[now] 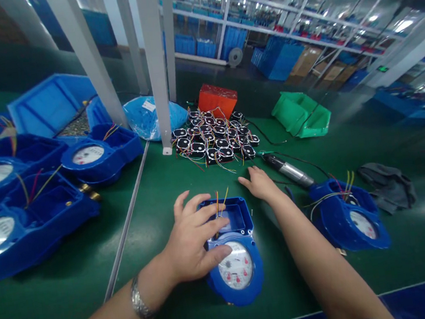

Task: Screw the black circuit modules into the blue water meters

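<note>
A blue water meter [258, 264] with a white round dial lies in front of me, its rectangular box part facing away and coloured wires rising from it. Spread over its left side are the fingers of my left hand [198, 235]; the thumb reaches the dial's edge. Whether the palm presses on the housing, I cannot tell. My right hand [259, 182] stretches forward beyond the meter, fingers apart and nothing visible in them. It is nearest to a group of black square modules [225, 153] with thin coloured wires, and to a silver-and-black electric screwdriver [290, 168].
More blue meters stand at left [101, 159] and right [351, 215]. Behind the modules sit a red bin [217, 100] and a green bin [301, 113]. A metal post [158, 84] rises beside a blue plastic bag [142, 119]. A grey cloth [388, 185] lies far right.
</note>
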Tool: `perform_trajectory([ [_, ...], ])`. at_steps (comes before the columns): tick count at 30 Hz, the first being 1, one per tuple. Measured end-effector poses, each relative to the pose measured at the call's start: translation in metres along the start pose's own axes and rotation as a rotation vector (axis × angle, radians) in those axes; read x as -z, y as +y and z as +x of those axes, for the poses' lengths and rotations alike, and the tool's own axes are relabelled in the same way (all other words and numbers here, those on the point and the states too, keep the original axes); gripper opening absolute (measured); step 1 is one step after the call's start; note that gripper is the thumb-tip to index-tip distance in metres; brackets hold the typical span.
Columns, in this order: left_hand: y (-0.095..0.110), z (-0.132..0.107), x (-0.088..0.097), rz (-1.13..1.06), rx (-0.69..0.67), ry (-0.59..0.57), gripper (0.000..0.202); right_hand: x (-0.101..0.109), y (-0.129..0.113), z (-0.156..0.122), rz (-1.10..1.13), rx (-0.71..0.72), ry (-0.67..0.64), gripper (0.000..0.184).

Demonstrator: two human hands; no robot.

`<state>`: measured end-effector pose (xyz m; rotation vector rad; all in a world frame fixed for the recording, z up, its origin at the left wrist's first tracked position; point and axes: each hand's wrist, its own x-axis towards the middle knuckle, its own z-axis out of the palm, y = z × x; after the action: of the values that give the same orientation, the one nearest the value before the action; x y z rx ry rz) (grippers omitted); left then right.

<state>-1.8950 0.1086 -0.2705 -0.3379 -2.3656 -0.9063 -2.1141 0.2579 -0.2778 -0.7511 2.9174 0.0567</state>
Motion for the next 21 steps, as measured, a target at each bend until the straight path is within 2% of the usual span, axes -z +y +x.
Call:
perform_trajectory([
  [2, -0.001, 0.0, -0.001, -0.01, -0.019, 0.011, 0.037, -0.006, -0.002, 0.009, 0.006, -0.064, 0.061, 0.068],
  [4, -0.001, 0.0, -0.002, -0.02, -0.032, 0.04, 0.035, -0.007, -0.001, 0.017, 0.014, -0.123, 0.133, 0.069],
  [9, 0.003, -0.001, -0.003, -0.055, -0.051, 0.17, 0.026, 0.007, 0.003, 0.042, 0.054, -0.176, 0.252, 0.048],
  [11, 0.006, -0.002, -0.003, -0.058, -0.065, 0.214, 0.025, 0.012, 0.002, 0.054, 0.07, -0.197, 0.268, 0.041],
  [15, 0.01, -0.003, 0.001, -0.047, -0.068, 0.234, 0.026, 0.017, -0.003, 0.066, 0.084, -0.261, 0.293, 0.041],
  [18, 0.011, -0.003, 0.003, -0.042, -0.074, 0.247, 0.024, 0.02, -0.003, 0.062, 0.101, -0.295, 0.267, 0.041],
  [21, 0.011, -0.001, 0.003, -0.054, -0.076, 0.256, 0.02, 0.024, 0.002, 0.046, 0.122, -0.306, 0.203, 0.037],
])
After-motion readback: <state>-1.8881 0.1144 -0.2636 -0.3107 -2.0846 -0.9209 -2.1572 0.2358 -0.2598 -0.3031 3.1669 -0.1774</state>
